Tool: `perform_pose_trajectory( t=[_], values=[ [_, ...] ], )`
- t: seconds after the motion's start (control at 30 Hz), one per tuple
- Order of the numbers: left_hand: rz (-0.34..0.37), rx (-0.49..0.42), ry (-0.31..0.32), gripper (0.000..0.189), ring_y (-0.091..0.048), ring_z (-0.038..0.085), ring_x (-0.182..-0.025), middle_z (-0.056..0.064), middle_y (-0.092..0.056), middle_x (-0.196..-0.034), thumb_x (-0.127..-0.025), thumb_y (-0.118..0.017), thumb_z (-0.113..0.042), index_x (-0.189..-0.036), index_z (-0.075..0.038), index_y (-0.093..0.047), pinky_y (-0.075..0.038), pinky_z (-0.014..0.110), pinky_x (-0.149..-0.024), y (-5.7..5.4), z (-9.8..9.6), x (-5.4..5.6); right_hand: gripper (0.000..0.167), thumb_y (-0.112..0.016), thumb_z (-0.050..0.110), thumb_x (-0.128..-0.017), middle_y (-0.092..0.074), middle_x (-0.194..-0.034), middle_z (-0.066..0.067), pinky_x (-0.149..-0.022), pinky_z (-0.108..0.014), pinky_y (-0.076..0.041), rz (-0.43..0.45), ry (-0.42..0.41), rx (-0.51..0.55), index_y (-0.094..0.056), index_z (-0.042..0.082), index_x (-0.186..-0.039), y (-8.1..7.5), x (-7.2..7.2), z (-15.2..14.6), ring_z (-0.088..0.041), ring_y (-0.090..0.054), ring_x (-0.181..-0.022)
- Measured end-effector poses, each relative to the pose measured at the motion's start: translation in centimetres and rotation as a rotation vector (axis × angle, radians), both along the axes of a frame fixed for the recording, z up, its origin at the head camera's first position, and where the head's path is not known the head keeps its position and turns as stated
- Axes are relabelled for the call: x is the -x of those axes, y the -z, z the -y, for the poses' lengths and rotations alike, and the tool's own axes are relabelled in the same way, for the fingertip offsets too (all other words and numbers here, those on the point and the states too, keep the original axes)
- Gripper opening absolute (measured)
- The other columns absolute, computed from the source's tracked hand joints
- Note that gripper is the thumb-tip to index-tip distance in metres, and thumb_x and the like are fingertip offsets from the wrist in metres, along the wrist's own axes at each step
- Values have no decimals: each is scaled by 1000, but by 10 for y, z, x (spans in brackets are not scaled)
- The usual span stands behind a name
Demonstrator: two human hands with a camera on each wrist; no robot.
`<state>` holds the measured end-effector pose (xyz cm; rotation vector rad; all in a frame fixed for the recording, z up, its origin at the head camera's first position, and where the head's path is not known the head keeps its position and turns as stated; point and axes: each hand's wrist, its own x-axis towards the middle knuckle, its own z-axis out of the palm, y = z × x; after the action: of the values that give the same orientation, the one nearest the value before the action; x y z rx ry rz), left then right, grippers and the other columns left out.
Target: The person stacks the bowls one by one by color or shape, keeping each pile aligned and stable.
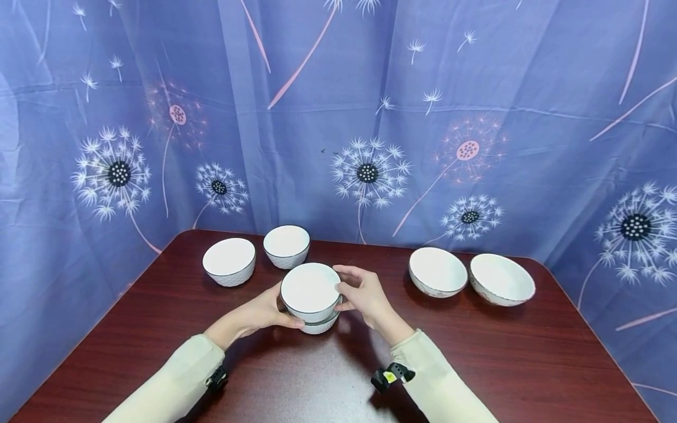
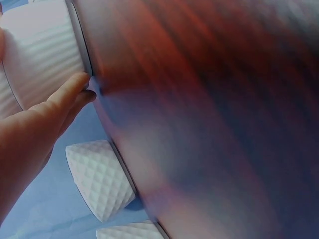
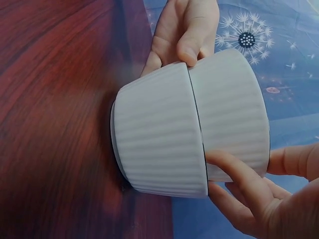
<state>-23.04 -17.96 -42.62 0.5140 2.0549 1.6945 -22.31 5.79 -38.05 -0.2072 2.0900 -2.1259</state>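
Note:
Two white ribbed bowls with thin dark rims are stacked near the middle of the table, the upper bowl nested partway in the lower bowl. My left hand grips the lower bowl from the left, its thumb right at that bowl's rim in the right wrist view. In the left wrist view, fingertips reach down close to the bowl's base. From the right, my right hand holds the upper bowl, thumb at its rim and fingers along its side, close to the lower bowl's rim.
Behind the stack to the left stand two white bowls with a diamond-textured outside, one bowl left of the other bowl. At the back right, two wider bowls, a nearer-left bowl and a right bowl, sit side by side on the dark red table.

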Motion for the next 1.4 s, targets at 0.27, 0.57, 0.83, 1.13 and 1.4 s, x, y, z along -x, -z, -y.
perform_pose_trajectory(
  t=[0.27, 0.57, 0.83, 1.13, 1.4],
  values=[
    [-2, -10, 7, 104, -37, 28, -132, 12, -40, -144, -73, -84, -9, -152, -13, -17, -31, 47, -110, 0, 0, 1, 36, -56, -12, -86, -60, -117, -26, -63, -50, -59, -30, 24, -27, -60, -9, -122, 1, 0, 0, -25, -64, -87],
    [-20, -24, 19, 103, -40, 29, -130, 13, -41, -143, -73, -84, -7, -152, -14, -18, -32, 42, -108, 1, 0, 1, 34, -59, -11, -86, -62, -115, -26, -64, -49, -59, -30, 37, -49, -61, -10, -119, 5, 2, -2, -23, -66, -82],
    [-20, -28, 29, 103, -39, 28, -131, 13, -40, -144, -73, -83, -7, -152, -14, -17, -34, 40, -108, -1, -1, 0, 33, -61, -11, -85, -63, -115, -27, -68, -52, -58, -30, 42, -65, -62, -10, -118, 5, 3, -4, -25, -67, -82],
    [9, -2, 13, 104, -38, 31, -133, 18, -37, -145, -75, -82, -9, -153, -8, -13, -36, 38, -107, -1, -1, -1, 33, -67, -10, -82, -65, -110, -26, -70, -52, -58, -16, 50, -60, -64, -10, -115, 12, 9, -7, -26, -68, -81],
    [24, -10, 14, 103, -35, 32, -135, 18, -37, -145, -75, -82, -9, -152, -7, -13, -33, 39, -108, -3, -2, -1, 31, -68, -9, -82, -66, -107, -25, -71, -49, -59, -30, 53, -76, -65, -10, -113, 14, 9, -11, -23, -68, -80]
  ],
)
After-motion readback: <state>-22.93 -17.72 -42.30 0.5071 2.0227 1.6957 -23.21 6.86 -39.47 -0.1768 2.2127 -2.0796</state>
